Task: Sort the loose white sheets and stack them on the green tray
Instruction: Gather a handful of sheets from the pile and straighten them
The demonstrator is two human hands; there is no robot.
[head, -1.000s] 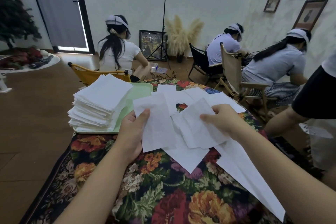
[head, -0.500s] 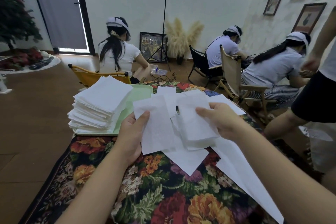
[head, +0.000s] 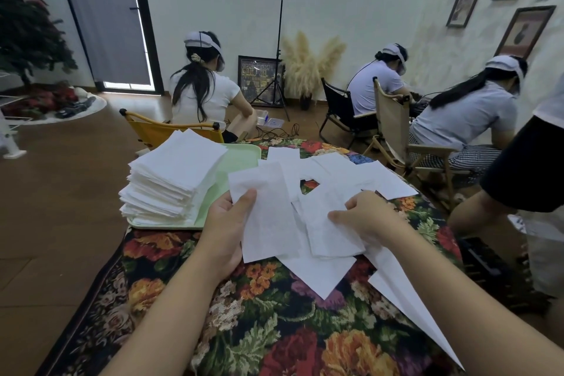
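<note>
Loose white sheets (head: pixel 351 171) lie scattered over the floral tablecloth (head: pixel 274 330). To the left stands the green tray (head: pixel 241 159), bearing a tall stack of white sheets (head: pixel 171 174). My left hand (head: pixel 225 229) holds a white sheet (head: pixel 265 217) upright by its left edge, thumb on its front. My right hand (head: pixel 366 217) pinches another white sheet (head: pixel 329 232) that overlaps the first on its right side. More sheets lie beneath both, one long piece (head: pixel 406 293) running under my right forearm.
A yellow chair (head: pixel 158 131) stands just behind the tray. Three people sit with their backs to me; a fourth person (head: pixel 518 180) stands close at the table's right edge. A wooden folding chair (head: pixel 396 119) and a tripod (head: pixel 279 49) are beyond the table.
My right hand has dropped lower and closer to the left-hand sheet, bringing its sheet down against it. The person at the right has lowered an arm out of view.
</note>
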